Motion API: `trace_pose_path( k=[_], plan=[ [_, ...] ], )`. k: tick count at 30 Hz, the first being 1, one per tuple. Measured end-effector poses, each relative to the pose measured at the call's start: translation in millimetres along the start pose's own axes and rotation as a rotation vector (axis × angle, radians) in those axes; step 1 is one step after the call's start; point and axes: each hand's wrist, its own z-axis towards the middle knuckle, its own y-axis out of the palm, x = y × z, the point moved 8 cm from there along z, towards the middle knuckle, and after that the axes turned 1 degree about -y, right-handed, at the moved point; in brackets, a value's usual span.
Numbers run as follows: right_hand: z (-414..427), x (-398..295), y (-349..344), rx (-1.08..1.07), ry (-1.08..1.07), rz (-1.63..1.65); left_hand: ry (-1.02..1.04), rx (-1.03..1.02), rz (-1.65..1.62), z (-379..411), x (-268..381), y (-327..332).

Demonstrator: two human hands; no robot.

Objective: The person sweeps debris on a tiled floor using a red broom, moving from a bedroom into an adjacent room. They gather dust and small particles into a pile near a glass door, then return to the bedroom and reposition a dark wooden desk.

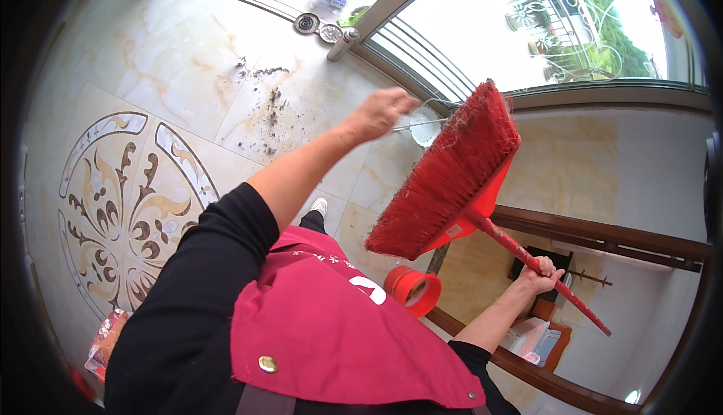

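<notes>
My right hand grips the painted red handle of a broom, its paint chipped. The broom's head is raised off the floor, and its red bristles face up and to the left. Grey fluff and hair cling to the bristles, thickest along the far end. My left hand is in the air to the left of that far end, apart from the bristles. It is blurred, with its fingers bent, and whether anything thin is between them cannot be made out.
Dark dirt lies scattered on the marble-look tiles. By the door track are a metal can and a round open mosquito-coil holder. A white round object stands near the window. A red bucket is beside me.
</notes>
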Motion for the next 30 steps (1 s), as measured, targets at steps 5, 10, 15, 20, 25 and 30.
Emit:
trace_pose_path(
  k=[5, 10, 15, 20, 25, 30],
  plan=[
    [-4.4, 7.3, 5.2, -0.011, 0.02, -0.012, 0.181, -0.141, 0.111, -11.9, 39.1, 46.0],
    [-13.1, 14.8, 10.9, 0.01, 0.027, -0.045, 0.36, -0.002, 0.241, -13.8, 50.1, 40.2],
    [-10.7, 8.1, 9.1, 0.001, 0.015, -0.053, 0.048, 0.381, 0.101, 4.8, 4.6, -54.6],
    [-6.2, 8.5, 4.5, 0.012, -0.005, -0.082, 0.16, 0.087, 0.131, 6.3, 17.8, -1.6],
    [-9.1, 11.2, 9.9, -0.007, 0.003, -0.069, 0.347, 0.059, 0.329, -14.3, 58.0, 42.3],
    [-12.0, 10.5, 12.4, -0.045, 0.004, -0.084, 0.45, 0.206, 0.244, -12.6, 53.3, 29.8]
  ],
)
